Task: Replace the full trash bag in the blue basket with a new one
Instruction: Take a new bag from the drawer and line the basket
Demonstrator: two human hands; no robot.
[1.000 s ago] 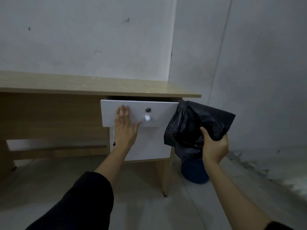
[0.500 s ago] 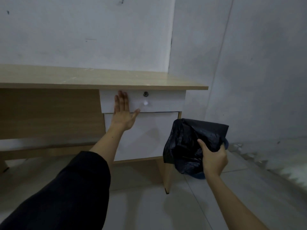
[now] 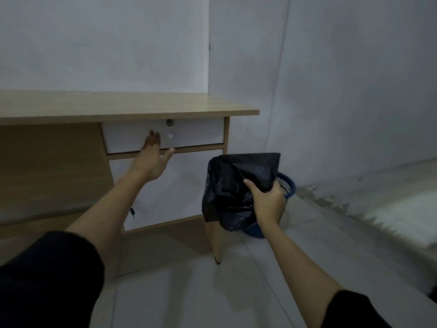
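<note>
My right hand [image 3: 268, 202] grips a crumpled black trash bag [image 3: 234, 185] and holds it in the air just left of and above the blue basket [image 3: 287, 185]. The basket stands on the floor beside the desk's right leg, and the bag and my hand hide most of it. My left hand [image 3: 153, 157] is open with fingers spread, a little in front of the white drawer [image 3: 194, 136], which sits flush under the desktop.
A wooden desk [image 3: 118, 107] fills the left side, with a white cabinet door [image 3: 165, 197] below the drawer and a slanted leg [image 3: 214, 242] reaching to the floor. White walls meet in a corner behind. A pale floor spreads in front.
The drawer went from standing out to fully shut under my left hand's push, and that hand has now come off it. My right hand lowered the black bag toward the basket.
</note>
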